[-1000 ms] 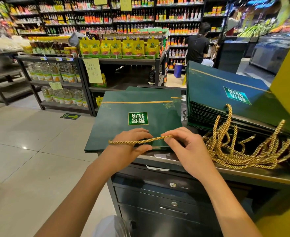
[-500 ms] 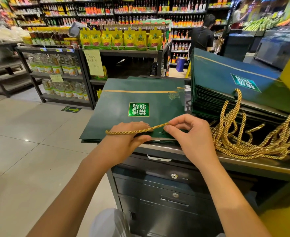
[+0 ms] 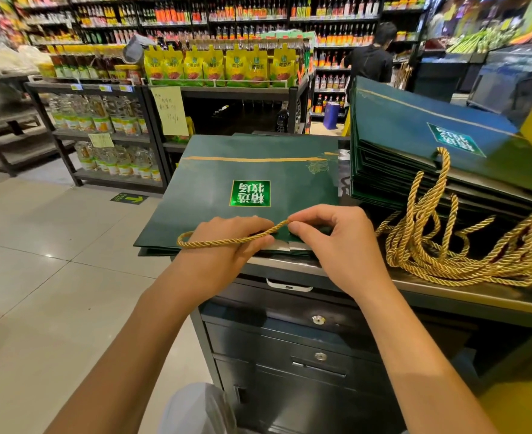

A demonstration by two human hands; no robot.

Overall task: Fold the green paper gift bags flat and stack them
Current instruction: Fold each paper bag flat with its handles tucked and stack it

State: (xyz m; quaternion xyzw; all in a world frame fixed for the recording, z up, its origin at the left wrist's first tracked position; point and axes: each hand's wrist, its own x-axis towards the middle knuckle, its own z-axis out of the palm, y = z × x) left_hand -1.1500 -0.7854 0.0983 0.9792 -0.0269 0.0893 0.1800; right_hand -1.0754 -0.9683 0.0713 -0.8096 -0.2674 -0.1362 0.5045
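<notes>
I have both hands at the near edge of the flat green gift bag, which lies face up on the counter with its label upside down to me. Its left side juts past the counter's left edge and hangs over the tiled floor; its near edge sits just at the counter's front lip.

My left hand is curled, with the gold cord running between thumb and fingers and looping out past the wrist. My right hand pinches the cord's other end between thumb and forefinger, just above the bag's near edge.

To the right, across a narrow gap, the stack of folded bags leans tilted, its layered edges facing the flat bag. A heap of gold handles spills from it to the counter's front, close by my right wrist, so there is little room on that side.

The left is open floor as far as the shelf racks. Drawers sit under the counter, below my forearms.
</notes>
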